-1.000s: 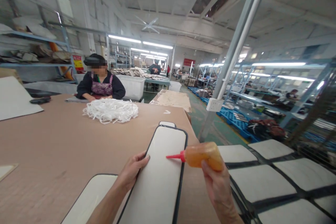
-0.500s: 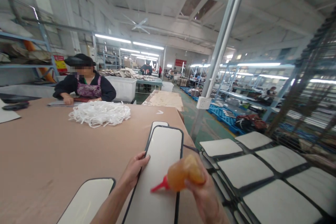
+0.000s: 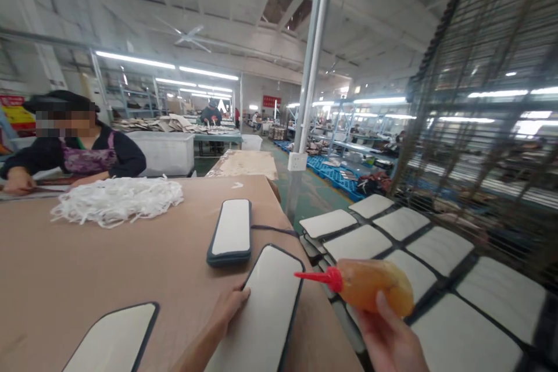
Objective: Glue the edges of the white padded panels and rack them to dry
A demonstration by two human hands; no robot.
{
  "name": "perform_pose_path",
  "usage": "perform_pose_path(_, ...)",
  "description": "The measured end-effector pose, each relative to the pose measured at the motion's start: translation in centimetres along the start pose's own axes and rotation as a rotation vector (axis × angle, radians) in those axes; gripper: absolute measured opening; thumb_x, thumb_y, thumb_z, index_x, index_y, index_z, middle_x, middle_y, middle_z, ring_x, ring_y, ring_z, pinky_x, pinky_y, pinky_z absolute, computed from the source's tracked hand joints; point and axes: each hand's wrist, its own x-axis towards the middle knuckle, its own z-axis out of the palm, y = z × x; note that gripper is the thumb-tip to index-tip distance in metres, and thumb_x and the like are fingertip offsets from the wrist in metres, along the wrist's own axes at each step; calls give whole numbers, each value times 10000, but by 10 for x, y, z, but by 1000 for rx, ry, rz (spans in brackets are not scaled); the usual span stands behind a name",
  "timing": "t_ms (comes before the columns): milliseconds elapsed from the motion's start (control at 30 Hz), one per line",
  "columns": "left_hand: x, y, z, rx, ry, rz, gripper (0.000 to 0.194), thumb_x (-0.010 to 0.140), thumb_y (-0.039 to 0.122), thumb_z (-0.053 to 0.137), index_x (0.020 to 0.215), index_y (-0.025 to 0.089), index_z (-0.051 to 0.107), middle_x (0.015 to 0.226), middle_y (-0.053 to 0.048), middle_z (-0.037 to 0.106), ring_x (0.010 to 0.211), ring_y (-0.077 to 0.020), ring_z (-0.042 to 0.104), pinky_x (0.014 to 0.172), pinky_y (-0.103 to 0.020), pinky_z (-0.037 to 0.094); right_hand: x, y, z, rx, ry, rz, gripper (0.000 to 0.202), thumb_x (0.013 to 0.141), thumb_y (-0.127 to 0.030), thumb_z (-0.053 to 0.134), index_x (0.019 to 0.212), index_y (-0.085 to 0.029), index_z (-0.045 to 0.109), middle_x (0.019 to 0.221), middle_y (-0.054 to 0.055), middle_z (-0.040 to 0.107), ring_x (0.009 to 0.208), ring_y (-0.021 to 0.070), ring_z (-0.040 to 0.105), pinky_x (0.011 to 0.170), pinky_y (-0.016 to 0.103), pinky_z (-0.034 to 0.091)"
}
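My left hand [image 3: 231, 309] grips the left edge of a long white panel [image 3: 268, 302] with rounded corners and a dark border, thumb on top. In my right hand [image 3: 390, 325] is a squeeze bottle [image 3: 375, 286] of amber liquid, held sideways. Its red nozzle points left, over the panel's upper right edge. Beyond the panel lies a small stack of similar dark-edged white panels [image 3: 234, 226]. Another such panel [image 3: 114, 340] rests at the lower left of the table.
A heap of white strips [image 3: 120, 200] lies on the brown-covered table [image 3: 183, 267], near a seated co-worker [image 3: 87, 148]. To the right, a rack carries rows of white panels [image 3: 479, 331]. A metal post [image 3: 307, 81] with a socket box stands past the table edge.
My right hand has lifted the bottle rightward, its nozzle moving from mid-panel to the edge. The held panel has come nearer, uncovering the stack behind it. My view has turned right.
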Motion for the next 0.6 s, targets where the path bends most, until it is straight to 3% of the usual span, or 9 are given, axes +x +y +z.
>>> perform_pose_path(133,-4,-31,37,258,-76,12,280,748,125,497,909,130,725,766,-47,741,787,-240,696,697,-282,502,-16,-25,-32,128,103,60,438,528,-146,887,929,-195,719,916,66,769,782,193,724,688,286,613)
perform_pose_path(233,-10,-54,57,477,56,47,441,781,128,509,1205,15,557,916,-117,709,945,-249,655,854,-304,459,-31,-43,-42,207,209,68,508,464,-113,900,931,-191,716,897,76,771,732,216,730,634,302,621)
perform_pose_path(300,-17,-65,67,608,148,82,527,821,158,494,1307,-31,422,1078,-191,647,1044,-264,604,929,-345,412,-42,-53,-40,246,301,51,482,520,-111,865,970,-172,705,909,97,767,707,234,732,595,309,621)
perform_pose_path(400,-29,-73,77,775,204,142,402,862,161,426,1242,60,514,1205,-214,572,1137,-321,525,938,-451,368,-57,-63,-30,262,477,40,151,769,-152,668,914,-150,710,803,95,770,590,217,721,497,282,607)
perform_pose_path(500,-38,-76,83,898,162,188,298,861,136,403,1012,139,660,1110,-170,637,1132,-355,513,924,-518,320,-67,-67,-25,217,530,41,191,878,-170,527,857,-173,717,728,67,765,541,197,710,469,262,598)
perform_pose_path(600,-39,-76,84,953,87,217,310,829,78,416,1000,148,665,1081,-148,677,1103,-317,554,947,-496,300,-74,-68,-29,184,512,30,214,890,-174,511,893,-214,720,749,35,769,563,184,714,486,252,598)
